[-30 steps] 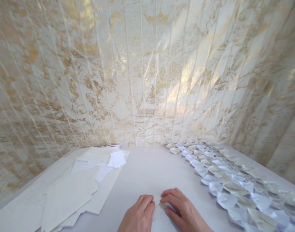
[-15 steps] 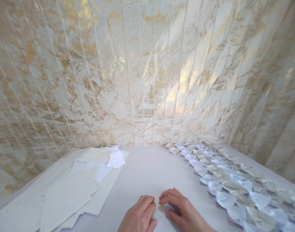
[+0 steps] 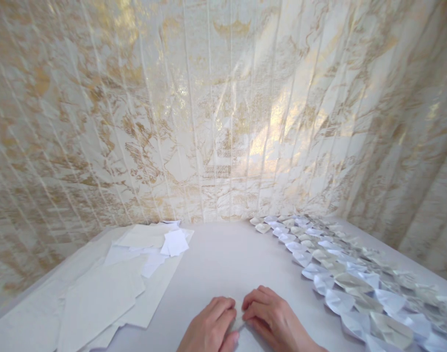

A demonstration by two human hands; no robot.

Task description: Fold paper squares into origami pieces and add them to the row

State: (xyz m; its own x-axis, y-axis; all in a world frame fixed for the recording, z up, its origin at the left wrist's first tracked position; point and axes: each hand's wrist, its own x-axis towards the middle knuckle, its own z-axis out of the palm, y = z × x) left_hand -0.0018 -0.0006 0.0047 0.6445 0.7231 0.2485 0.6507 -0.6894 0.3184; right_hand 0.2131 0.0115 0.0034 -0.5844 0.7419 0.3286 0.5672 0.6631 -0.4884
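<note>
A small pale piece of paper (image 3: pixel 238 321) lies on the white table between my two hands, mostly covered by them. From the left, my left hand (image 3: pixel 212 322) bends its fingers over the paper, fingertips pressed together on it. Opposite, my right hand (image 3: pixel 269 313) pinches the paper's right side, thumb tucked beneath the curled fingers. How the paper is folded at this moment is hard to make out. On the right, several folded paper pieces (image 3: pixel 340 301), white and greyish, stand in long slanting rows.
Loose sheets of paper (image 3: pixel 99 298) lie in an uneven pile at the left. Small white paper squares (image 3: pixel 175 242) rest on the pile's far end. A gold-patterned curtain (image 3: pixel 194 122) hangs behind the table (image 3: pixel 216 259).
My right thumb has moved in toward the fingers, so the right hand is more closed. Less of the paper shows between my hands. The left hand has barely moved.
</note>
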